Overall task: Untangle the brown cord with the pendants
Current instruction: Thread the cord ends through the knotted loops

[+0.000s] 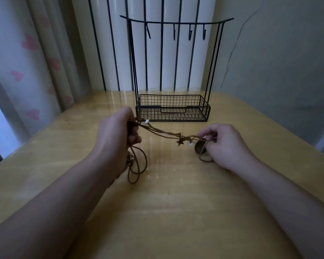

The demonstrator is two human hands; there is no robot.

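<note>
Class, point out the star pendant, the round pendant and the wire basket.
star pendant (180, 142): head view, middle of the star.
round pendant (199, 147): head view, visible left face of the disc.
wire basket (173, 108): head view, front wall.

A glossy yellow wooden bench (176, 212) carries a black wire rack (173, 111) with a basket base and hooks, standing at the far side, right of centre.
</note>
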